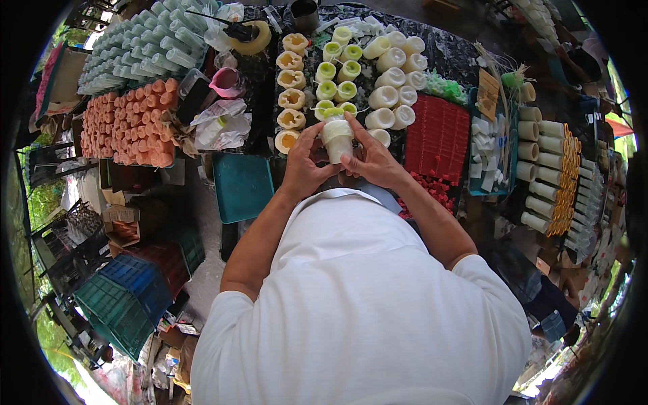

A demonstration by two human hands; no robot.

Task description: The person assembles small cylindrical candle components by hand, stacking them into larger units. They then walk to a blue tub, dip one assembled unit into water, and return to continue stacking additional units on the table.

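My left hand (304, 165) and my right hand (375, 162) hold a pale, cup-shaped cylinder (339, 140) between them, close to my chest at the table's near edge. A raised cream band runs round it, and the part nearest me is narrower. Fingers of both hands curl along its sides; my right thumb presses near its near end. Just beyond stand rows of cream cups with lime-green insides (326, 90). Left of these is a row of notched cream cups with yellow-orange insides (291, 99). Plain cream cylinders (387, 97) stand to the right.
Pink cylinders (131, 125) and pale translucent cups (145, 50) crowd the far left. A teal tray (243, 189) lies left of my arm. Red ridged blocks (437, 138) sit to the right, then a blue tray of white pieces (487, 152). Stacked crates (111, 310) stand lower left.
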